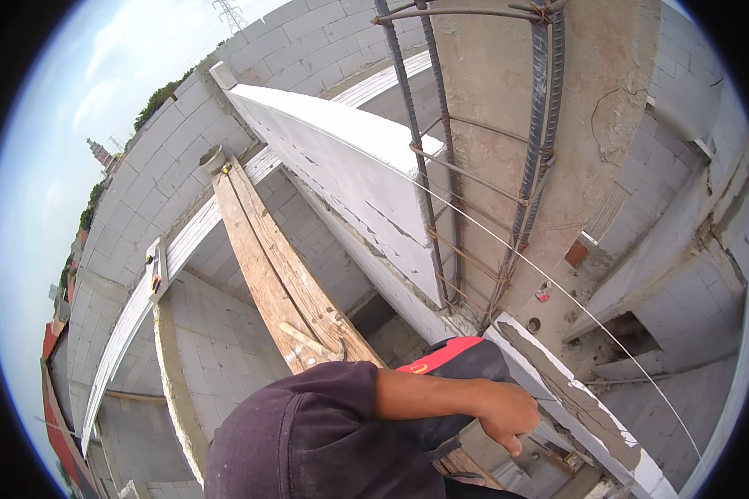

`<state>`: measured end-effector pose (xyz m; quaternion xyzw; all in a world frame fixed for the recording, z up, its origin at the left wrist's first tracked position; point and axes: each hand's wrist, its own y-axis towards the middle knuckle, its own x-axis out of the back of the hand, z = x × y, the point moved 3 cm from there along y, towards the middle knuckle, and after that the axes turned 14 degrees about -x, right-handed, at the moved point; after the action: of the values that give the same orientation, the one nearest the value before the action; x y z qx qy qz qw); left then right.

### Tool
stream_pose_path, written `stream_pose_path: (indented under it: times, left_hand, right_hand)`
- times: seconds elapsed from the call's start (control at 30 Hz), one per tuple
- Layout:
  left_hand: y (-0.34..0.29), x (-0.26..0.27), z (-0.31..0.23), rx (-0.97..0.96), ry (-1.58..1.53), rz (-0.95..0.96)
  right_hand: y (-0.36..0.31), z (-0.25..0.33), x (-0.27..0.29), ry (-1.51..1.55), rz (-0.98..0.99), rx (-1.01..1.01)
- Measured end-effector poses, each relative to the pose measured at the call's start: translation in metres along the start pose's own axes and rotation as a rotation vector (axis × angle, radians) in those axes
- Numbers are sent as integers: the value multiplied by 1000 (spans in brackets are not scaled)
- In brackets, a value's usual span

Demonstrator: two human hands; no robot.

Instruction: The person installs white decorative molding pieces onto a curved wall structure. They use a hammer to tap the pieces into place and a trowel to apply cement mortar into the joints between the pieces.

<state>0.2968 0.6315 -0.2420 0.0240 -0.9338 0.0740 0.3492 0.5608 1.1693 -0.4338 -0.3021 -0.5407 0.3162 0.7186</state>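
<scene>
My left arm, in a dark purple sleeve, reaches across to the right at the bottom of the view. My left hand (509, 416) is closed, knuckles up, beside a low white block wall (528, 353). Whatever lies inside its fingers is hidden. A strip of grey mortar (578, 395) covers the top of that wall. Under my forearm shows a dark trouser leg with a red stripe (445, 353). My right hand is out of view. A taut white string (574, 301) runs from the steel bars down past the wall to the lower right.
Wooden planks (262, 241) span a deep gap, bearing a wooden-handled tool (308, 339) and a bucket (213, 158). Tall rebar (534, 125) with wire ties stands ahead, beside a white block wall (341, 183). Small tools lie on a ledge (156, 268). Lower floors show far below at right.
</scene>
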Motion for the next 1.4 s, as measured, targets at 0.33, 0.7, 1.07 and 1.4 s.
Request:
stream_pose_path:
  times: [0.33, 0.7, 1.07, 1.4]
  left_hand:
    - [10, -9, 13, -63, 21, -53]
    - [8, 17, 7, -99, 7, 36]
    - [19, 12, -13, 74, -85, 44]
    - [25, 3, -4, 146, -128, 83]
  right_hand:
    - [-61, 7, -28, -158, -109, 17]
    - [-174, -140, -39, -195, -247, -106]
    - [-237, -185, -60, -281, -478, -104]
    - [-264, -211, -99, 371, -60, -189]
